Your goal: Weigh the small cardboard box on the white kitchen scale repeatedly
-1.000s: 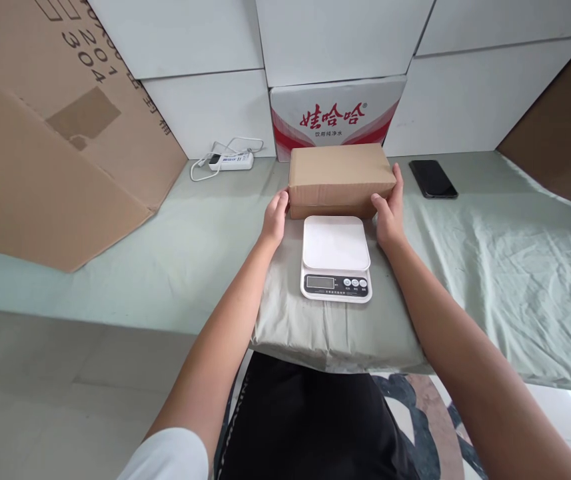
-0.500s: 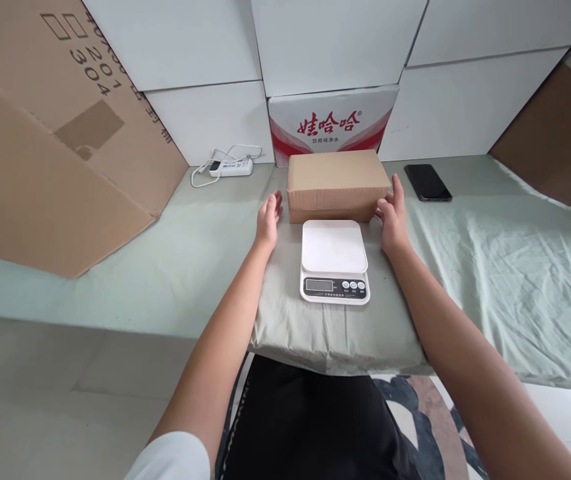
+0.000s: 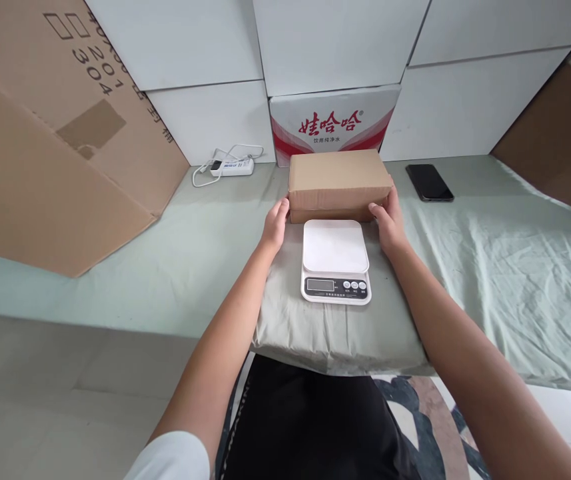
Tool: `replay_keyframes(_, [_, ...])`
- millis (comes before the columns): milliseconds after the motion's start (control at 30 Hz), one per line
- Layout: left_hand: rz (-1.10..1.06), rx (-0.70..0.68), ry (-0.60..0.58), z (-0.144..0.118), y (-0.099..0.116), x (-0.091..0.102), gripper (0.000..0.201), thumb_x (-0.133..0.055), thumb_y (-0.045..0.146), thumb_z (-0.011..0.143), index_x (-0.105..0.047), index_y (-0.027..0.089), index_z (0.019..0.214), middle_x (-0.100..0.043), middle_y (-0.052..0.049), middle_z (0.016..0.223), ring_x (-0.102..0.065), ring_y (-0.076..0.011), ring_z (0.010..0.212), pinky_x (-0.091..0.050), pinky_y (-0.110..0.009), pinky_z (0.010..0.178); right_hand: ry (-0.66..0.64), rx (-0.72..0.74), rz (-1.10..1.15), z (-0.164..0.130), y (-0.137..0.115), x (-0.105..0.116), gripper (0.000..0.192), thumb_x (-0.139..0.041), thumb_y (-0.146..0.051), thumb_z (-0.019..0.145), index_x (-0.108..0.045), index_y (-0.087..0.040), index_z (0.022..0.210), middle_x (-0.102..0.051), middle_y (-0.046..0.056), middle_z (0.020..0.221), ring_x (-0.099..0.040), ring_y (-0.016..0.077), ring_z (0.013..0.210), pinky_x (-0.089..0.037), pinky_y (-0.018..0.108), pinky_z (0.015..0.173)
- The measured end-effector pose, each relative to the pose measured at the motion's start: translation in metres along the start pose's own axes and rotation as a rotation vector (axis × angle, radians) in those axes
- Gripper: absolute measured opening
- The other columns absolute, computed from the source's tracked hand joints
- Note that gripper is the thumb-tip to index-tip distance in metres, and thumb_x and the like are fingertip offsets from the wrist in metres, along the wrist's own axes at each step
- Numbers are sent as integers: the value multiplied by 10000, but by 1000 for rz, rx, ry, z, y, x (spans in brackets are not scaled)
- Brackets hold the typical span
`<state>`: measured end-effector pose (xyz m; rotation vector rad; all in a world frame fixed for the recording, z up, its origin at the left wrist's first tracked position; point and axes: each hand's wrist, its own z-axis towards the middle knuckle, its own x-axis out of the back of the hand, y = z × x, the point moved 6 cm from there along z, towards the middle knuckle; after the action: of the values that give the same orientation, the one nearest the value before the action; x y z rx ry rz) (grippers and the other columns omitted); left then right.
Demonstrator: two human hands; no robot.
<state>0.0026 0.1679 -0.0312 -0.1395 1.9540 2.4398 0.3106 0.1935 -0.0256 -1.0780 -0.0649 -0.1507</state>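
A closed brown cardboard box (image 3: 338, 175) stands on the cloth just behind a white kitchen scale (image 3: 335, 247). My left hand (image 3: 276, 223) presses against the box's left side, its fingertips partly hidden behind the corner. On the right side my right hand (image 3: 388, 217) grips the box, thumb on the front face and fingers along the side. The two hands hold the box between them. Nothing lies on the scale's plate, and its display looks blank.
A black phone (image 3: 429, 183) lies at the right, and a white power strip (image 3: 232, 167) with its cable at the left. Behind stands a red-and-white carton (image 3: 332, 123) against white boxes (image 3: 210, 120). Large cardboard sheets (image 3: 65, 167) flank the green cloth (image 3: 200, 267).
My left hand has moved right until it meets the box's side. My right hand has closed in on the other side. The box and scale stay in place.
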Motion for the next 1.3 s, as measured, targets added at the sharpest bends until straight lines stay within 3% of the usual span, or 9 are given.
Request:
replay_keyframes(267, [-11, -107, 28, 0, 8, 5, 1019, -618, 1026, 838, -761, 212, 1435, -721, -177, 1674, -591, -402, 1672, -474, -535, 1395, 3, 102, 33, -1, -5, -3, 1181, -747, -862, 774, -346, -374, 1772, -427, 65, 1901, -329, 368, 1815, -277, 604, 1518])
replay_keyframes(467, [65, -233, 30, -10, 29, 5, 952, -595, 969, 918, -749, 237, 1506, -702, -167, 1699, -549, -394, 1704, -414, -564, 1430, 3, 105, -6, -8, -34, 2, 1207, -743, -870, 797, -271, -444, 1823, -405, 31, 1915, -370, 406, 1792, -392, 664, 1455])
replay_keyframes(633, [86, -293, -42, -56, 63, 7, 924, -559, 902, 998, -690, 223, 1610, -687, -174, 1717, -608, -400, 1656, -494, -553, 1384, -15, 96, -32, -51, -70, 21, 1114, -743, -830, 869, -234, -554, 1821, -278, -73, 1969, -375, 389, 1799, -447, 645, 1437])
replay_keyframes(767, [93, -317, -114, -109, 69, 14, 870, -564, 831, 1047, -661, 209, 1647, -679, -183, 1724, -606, -392, 1662, -504, -540, 1391, -1, 131, -74, -99, -80, 33, 1193, -772, -797, 888, -134, -505, 1852, -231, -22, 1987, -290, 387, 1838, -332, 659, 1493])
replay_keyframes(900, [65, -306, -83, -141, 57, 23, 817, -569, 797, 1061, -698, 204, 1608, -715, -200, 1677, -661, -402, 1610, -539, -559, 1368, 32, 151, -86, -119, -72, 31, 1163, -788, -774, 888, -231, -411, 1843, -267, 57, 1967, -208, 407, 1858, -225, 687, 1513])
replay_keyframes(1067, [92, -256, -54, -143, 49, 24, 821, -564, 825, 1041, -711, 242, 1600, -721, -173, 1678, -628, -403, 1642, -529, -563, 1383, 35, 152, -58, -116, -72, 25, 1053, -776, -749, 902, -310, -453, 1798, -426, 69, 1863, -323, 415, 1810, -356, 695, 1463])
replay_keyframes(1300, [110, -231, -72, -139, 53, 21, 868, -570, 859, 1017, -702, 233, 1602, -714, -184, 1682, -624, -413, 1643, -523, -559, 1385, 56, 133, -95, -119, -81, 25, 993, -755, -807, 878, -368, -464, 1726, -437, 85, 1817, -389, 461, 1755, -435, 726, 1412])
